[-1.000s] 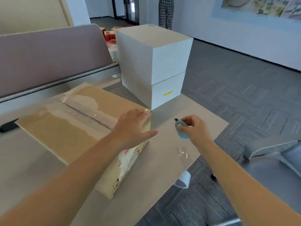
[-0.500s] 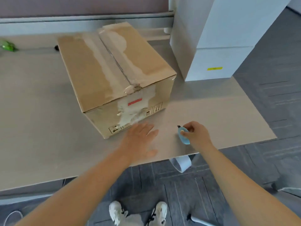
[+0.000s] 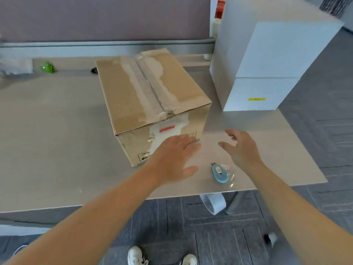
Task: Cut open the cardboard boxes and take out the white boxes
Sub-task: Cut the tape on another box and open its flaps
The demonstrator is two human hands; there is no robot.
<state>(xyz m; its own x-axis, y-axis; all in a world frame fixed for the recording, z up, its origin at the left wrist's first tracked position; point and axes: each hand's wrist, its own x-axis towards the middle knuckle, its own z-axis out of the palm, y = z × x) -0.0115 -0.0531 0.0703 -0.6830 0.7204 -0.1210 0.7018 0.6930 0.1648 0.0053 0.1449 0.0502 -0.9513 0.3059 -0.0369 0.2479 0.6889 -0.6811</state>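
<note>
Lying beside the cardboard box [image 3: 152, 96]: a blue cutter [image 3: 219, 174].

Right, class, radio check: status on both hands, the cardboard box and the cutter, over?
Left hand open at cardboard box front face. Right hand open, empty. Blue cutter lies on desk. Box flaps shut. Nothing in the way.

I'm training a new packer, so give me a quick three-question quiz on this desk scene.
1. True or false: the blue teardrop-shaped box cutter lies on the grey desk.
2. Which hand is nearer the brown cardboard box: A left hand, B right hand?
3. How many stacked white boxes stand right of it?

Key: 1 true; 2 A; 3 two.
</note>
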